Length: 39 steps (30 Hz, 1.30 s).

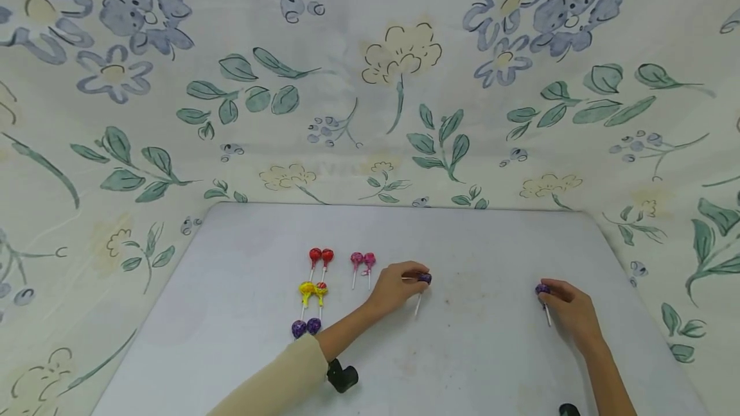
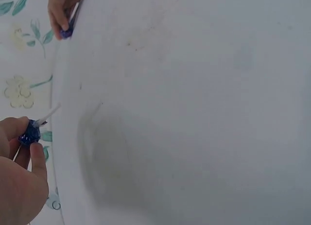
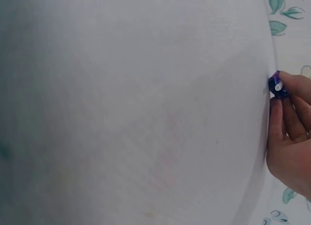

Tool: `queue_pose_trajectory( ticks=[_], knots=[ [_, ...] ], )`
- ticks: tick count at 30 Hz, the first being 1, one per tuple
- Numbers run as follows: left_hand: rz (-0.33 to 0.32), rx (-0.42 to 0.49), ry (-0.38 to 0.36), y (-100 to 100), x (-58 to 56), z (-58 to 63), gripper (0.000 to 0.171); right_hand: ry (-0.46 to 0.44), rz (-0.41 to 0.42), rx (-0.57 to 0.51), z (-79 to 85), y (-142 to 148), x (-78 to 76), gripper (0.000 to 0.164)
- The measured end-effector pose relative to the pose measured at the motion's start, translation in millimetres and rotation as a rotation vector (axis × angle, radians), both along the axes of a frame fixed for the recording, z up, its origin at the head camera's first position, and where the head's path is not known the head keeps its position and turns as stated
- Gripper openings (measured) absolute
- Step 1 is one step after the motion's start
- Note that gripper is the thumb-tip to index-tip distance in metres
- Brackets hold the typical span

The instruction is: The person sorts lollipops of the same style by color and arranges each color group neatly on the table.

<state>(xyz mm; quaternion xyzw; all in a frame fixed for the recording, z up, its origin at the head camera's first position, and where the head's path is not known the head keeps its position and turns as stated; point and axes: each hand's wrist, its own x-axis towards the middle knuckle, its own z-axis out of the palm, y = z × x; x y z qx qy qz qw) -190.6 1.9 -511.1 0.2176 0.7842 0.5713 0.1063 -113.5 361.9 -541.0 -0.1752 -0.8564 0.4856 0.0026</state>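
Observation:
Near the middle of the white table, my left hand pinches a purple-wrapped lollipop by its head, its white stick pointing down. In the left wrist view, thumb and fingertips close round the dark blue-purple wrapper, and a short pale line shows between the fingers. Over at the right side, my right hand pinches another purple lollipop by the head, stick downward. In the right wrist view that lollipop sits between thumb and fingertips, its stick seen nearly end-on.
Left of my left hand lie paired lollipops: red, pink, yellow and purple. My left forearm passes close to the purple pair. The white table ends at a flowered cloth behind.

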Motion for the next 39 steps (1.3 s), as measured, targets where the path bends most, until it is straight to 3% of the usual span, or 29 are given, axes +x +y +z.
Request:
queue_pose_trajectory(
  ticks=[12, 22, 30, 39],
  knots=[
    [0.087, -0.032, -0.019, -57.1, 15.5, -5.3, 0.027, -0.023, 0.008, -0.021, 5.3, -1.4, 0.0, 0.045],
    [0.186, -0.056, -0.043, -91.8, 25.5, -8.1, 0.026, -0.007, 0.002, -0.014, 3.0, -1.0, -0.5, 0.044],
    [0.293, -0.086, -0.024, -107.0, 27.0, -8.6, 0.024, 0.009, 0.009, 0.003, -0.4, 1.9, -1.9, 0.044],
    [0.302, -0.131, 0.006, -109.3, 31.0, -11.7, 0.022, -0.006, 0.004, -0.005, -1.7, 1.3, -2.2, 0.044]
  ],
)
